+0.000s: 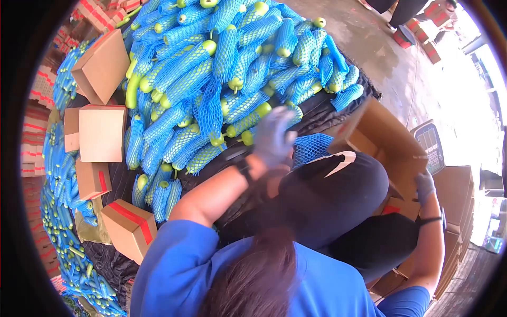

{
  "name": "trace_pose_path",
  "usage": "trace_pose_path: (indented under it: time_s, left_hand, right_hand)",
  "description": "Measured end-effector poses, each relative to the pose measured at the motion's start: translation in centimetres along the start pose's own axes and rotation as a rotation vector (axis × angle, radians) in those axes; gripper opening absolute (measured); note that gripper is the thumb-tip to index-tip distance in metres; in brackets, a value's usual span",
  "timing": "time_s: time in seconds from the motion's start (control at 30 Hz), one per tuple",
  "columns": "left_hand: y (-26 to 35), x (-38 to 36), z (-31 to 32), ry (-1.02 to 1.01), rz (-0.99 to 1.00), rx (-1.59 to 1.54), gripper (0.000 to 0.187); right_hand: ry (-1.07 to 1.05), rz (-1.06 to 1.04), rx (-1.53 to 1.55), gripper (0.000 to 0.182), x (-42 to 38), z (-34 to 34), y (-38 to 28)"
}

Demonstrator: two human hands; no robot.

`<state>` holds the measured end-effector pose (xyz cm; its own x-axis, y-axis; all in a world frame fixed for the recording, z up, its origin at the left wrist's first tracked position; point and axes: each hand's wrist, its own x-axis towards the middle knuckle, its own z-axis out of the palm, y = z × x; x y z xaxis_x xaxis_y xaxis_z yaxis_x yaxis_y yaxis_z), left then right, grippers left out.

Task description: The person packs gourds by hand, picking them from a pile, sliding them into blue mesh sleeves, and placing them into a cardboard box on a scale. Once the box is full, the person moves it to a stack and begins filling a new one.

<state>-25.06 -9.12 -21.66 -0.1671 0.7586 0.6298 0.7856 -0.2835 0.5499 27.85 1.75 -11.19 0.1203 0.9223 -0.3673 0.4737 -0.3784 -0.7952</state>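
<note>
My left hand, in a grey glove and slightly blurred, is raised beside the near edge of the heap, its thumb apart from the fingers and nothing visible in it. Close by lie long green gourds in blue foam net sleeves. A piece of blue netting shows between that hand and my knee. On the right, my gloved right hand grips the edge of an open cardboard box, which is tilted beside my knee with its inside showing.
Closed cardboard boxes with red tape stand left of the heap, and more netted gourds lie beyond them. Other boxes stand at my right. A backless-looking plastic seat is behind the open box. A person's legs show at the top right.
</note>
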Motion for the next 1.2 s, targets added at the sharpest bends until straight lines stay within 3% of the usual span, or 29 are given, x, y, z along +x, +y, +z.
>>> trace_pose_path:
  time_s: [0.07,0.1,0.13,0.17,0.2,0.23,0.3,0.47,0.53,0.6,0.63,0.67,0.73,0.8,0.87,0.93,1.0,1.07,1.13,1.17,1.2]
  left_hand:
    - [-7.1,-4.6,-1.5,0.090,-0.128,0.148,0.053]
    - [-10.0,-6.7,-2.8,0.063,-0.240,0.241,0.055]
    - [-12.2,-7.8,-4.4,0.042,-0.350,0.334,0.056]
    - [-13.7,-7.7,-5.9,0.047,-0.415,0.379,0.056]
    - [-14.9,-7.6,-7.2,0.053,-0.480,0.422,0.056]
    - [-15.8,-6.4,-8.4,0.069,-0.465,0.456,0.055]
    - [-17.4,-1.5,-10.5,0.072,-0.452,0.521,0.054]
    - [-22.7,9.1,-11.8,-0.229,-0.656,0.945,0.072]
    - [-22.8,10.7,-10.4,-0.222,-0.658,0.876,0.075]
    - [-22.6,12.3,-8.3,-0.208,-0.697,0.764,0.079]
    - [-23.1,12.6,-6.9,-0.191,-0.730,0.734,0.079]
    - [-23.3,13.1,-5.4,-0.171,-0.765,0.701,0.080]
    - [-21.8,15.6,-4.0,-0.227,-0.803,0.813,0.078]
    - [-20.7,18.3,-3.2,-0.352,-0.738,1.033,0.076]
    - [-20.8,20.8,-2.0,-0.415,-0.827,1.128,0.078]
    - [-20.7,23.3,-1.1,-0.559,-0.983,1.111,0.078]
    - [-21.4,23.7,0.1,-0.465,-1.108,1.036,0.067]
    - [-27.6,23.4,1.4,-0.328,-1.256,0.847,0.045]
    - [-23.4,24.1,-0.6,-0.401,-1.232,0.770,0.049]
    - [-25.7,23.7,-1.0,-0.414,-1.306,0.560,0.055]
    - [-32.0,21.9,-0.1,-0.388,-1.326,0.316,0.065]
  right_hand:
    - [0.074,0.123,0.022,0.032,-1.3,-2.4,2.6]
    - [-0.020,0.096,-0.137,0.036,-0.7,-6.2,7.2]
    - [-0.071,0.170,-0.065,0.037,-1.2,-6.5,8.0]
    - [-0.116,0.248,0.002,0.038,-1.6,-6.7,8.8]
    - [-0.116,0.437,0.297,0.037,-4.2,-5.1,6.3]
    - [-0.123,0.438,0.303,0.037,-5.0,-4.9,6.0]
    - [-0.105,0.629,0.202,0.038,-6.6,-5.0,6.6]
    - [0.005,0.622,0.180,0.038,-6.1,-7.1,9.1]
    - [0.056,0.612,0.179,0.040,-4.0,-9.1,11.8]
    - [0.106,0.435,-0.155,0.048,-2.8,-11.1,15.1]
    - [0.223,0.577,-0.410,0.058,-5.5,-6.1,6.3]
    - [0.236,0.580,-0.399,0.058,-4.6,-7.7,8.9]
    - [0.310,0.097,-0.505,0.064,-2.3,-11.4,14.9]
    - [0.321,0.071,-0.524,0.065,-3.2,-9.5,11.2]
    - [0.335,0.038,-0.545,0.067,-4.3,-7.2,7.5]
    - [0.365,-0.221,-0.699,0.065,-5.1,-5.6,6.0]
    - [0.393,-0.336,-0.654,0.059,-6.0,-3.9,4.7]
    - [0.304,-0.411,-0.828,0.052,-7.0,-3.8,3.3]
    - [0.311,-0.437,-0.867,0.047,-8.0,-3.7,2.5]
    - [0.327,-0.468,-0.874,0.047,-8.3,-3.8,2.3]
    - [0.342,-0.495,-0.878,0.046,-8.6,-3.9,2.3]
